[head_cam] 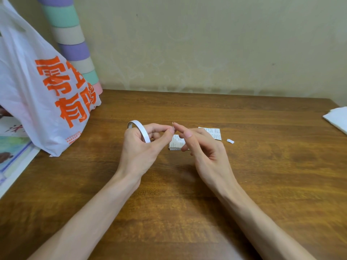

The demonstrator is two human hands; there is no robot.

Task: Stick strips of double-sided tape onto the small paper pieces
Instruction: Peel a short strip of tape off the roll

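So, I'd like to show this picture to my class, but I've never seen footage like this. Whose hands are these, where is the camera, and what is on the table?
There is no machine here. A person is working with bare hands, and the single picture comes from a camera worn on their head, looking forward and down. The left hand grips a roll of tape and pinches its loose end. The right hand reaches its forefinger to that end. On the wooden table lie a small stack of paper pieces, another paper piece beside it, and a tiny white scrap. A plastic bag stands at the left.
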